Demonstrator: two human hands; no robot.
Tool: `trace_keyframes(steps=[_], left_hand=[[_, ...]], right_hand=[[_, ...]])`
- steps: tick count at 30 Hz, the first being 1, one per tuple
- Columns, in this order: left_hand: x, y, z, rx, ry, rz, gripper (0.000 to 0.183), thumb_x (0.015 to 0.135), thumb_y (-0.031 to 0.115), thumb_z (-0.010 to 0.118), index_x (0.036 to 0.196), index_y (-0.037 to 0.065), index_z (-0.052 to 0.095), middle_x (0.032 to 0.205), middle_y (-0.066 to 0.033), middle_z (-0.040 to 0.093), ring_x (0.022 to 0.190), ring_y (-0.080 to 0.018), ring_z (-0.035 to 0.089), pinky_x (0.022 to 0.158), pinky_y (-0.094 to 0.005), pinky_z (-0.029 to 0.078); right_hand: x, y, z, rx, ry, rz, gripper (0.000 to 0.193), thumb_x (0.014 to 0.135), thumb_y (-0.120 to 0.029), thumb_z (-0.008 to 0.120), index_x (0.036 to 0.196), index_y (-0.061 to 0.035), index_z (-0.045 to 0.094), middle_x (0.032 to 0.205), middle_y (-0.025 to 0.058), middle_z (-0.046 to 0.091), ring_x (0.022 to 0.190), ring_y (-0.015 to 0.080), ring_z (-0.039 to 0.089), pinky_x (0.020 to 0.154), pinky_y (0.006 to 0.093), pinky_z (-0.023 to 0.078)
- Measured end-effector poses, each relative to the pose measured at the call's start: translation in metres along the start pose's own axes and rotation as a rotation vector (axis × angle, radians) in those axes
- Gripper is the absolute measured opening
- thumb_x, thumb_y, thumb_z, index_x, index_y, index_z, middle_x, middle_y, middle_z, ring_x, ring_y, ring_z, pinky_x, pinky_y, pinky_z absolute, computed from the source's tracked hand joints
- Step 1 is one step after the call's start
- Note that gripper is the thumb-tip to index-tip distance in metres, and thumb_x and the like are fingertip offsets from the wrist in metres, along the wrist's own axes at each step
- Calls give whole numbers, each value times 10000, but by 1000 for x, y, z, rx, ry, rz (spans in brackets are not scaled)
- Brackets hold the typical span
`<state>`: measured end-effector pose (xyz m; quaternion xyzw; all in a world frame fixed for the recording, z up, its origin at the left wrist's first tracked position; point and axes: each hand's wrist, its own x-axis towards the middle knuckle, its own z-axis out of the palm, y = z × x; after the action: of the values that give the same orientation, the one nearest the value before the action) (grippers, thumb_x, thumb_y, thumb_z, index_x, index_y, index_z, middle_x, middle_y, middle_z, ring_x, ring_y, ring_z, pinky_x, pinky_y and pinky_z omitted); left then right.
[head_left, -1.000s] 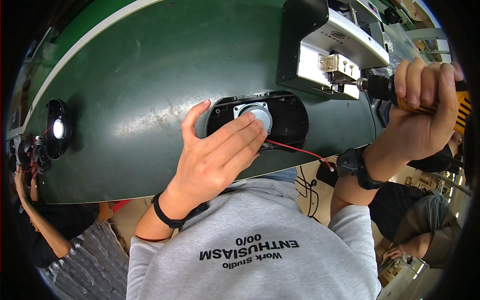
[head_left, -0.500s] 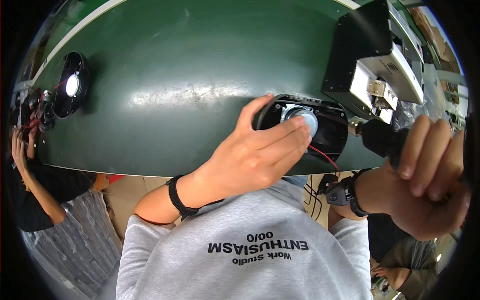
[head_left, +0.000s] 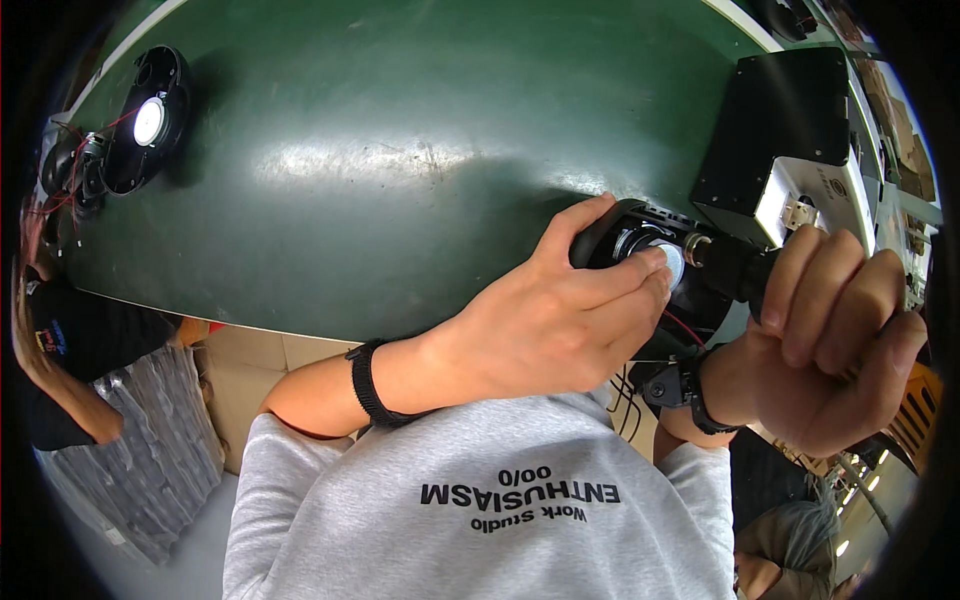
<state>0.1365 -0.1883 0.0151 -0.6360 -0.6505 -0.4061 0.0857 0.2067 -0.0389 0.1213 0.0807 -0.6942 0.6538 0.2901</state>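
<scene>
My left hand [head_left: 565,315] grips a black plastic speaker housing [head_left: 595,240] near the table's front edge, thumb on its far side. Its fingertips press on the round silver speaker [head_left: 673,263] set in the housing. A red wire [head_left: 684,326] comes out on the near side. In my right hand [head_left: 830,340] is a black electric screwdriver [head_left: 735,268], lying nearly level. Its metal nose [head_left: 697,246] is right at the housing beside the speaker; the bit tip cannot be made out. My fingers wrap the screwdriver's body.
A black and white box-shaped machine [head_left: 780,130] with a metal fitting stands at the right of the green table [head_left: 400,90]. At the far left lie another speaker housing [head_left: 150,122] and small parts with red wires [head_left: 88,165]. A co-worker's arm [head_left: 65,385] shows at left.
The housing now sits further right in the view and looks tilted. The screwdriver's nose has come from just off its right edge to beside the speaker. My view has shifted somewhat.
</scene>
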Motion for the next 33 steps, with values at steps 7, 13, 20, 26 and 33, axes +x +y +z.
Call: trace_keyframes(steps=[7,13,20,26,33], left_hand=[[-1,1,0,30,-28,-15,97,852,118,739,934,83,776,1017,-3,724,1091,-115,695,1022,-584,471],[-1,2,-3,10,-44,-51,103,850,116,741,940,80,776,989,3,715,1081,-121,690,994,-588,477],[1,-1,3,-59,-28,-58,168,813,121,747,966,56,775,1027,-12,741,1052,-142,705,984,-529,453],[3,0,-4,-88,-82,-41,402,692,140,857,1077,68,765,1136,-26,740,1138,-185,695,999,-496,409],[13,5,-8,-13,-106,-30,453,615,135,906,1044,84,770,1098,-2,749,1099,-172,705,917,-416,399]], right_hand=[[-1,5,8,46,75,35,244,1100,-224,342,987,-136,540,716,-27,400,557,83,379,530,264,375],[1,13,-10,30,-44,11,182,1097,-175,346,1216,-121,473,662,-35,399,513,74,373,476,250,358],[2,40,-12,193,-73,-49,108,1062,-126,436,1158,-110,485,635,-48,381,514,78,364,486,258,364],[-2,-29,-53,83,135,-71,243,1064,-172,424,844,-104,503,681,-19,363,590,103,349,598,286,349],[-22,-57,-144,-123,200,-276,402,1072,-185,426,1312,98,581,806,29,440,696,149,456,665,341,405]])
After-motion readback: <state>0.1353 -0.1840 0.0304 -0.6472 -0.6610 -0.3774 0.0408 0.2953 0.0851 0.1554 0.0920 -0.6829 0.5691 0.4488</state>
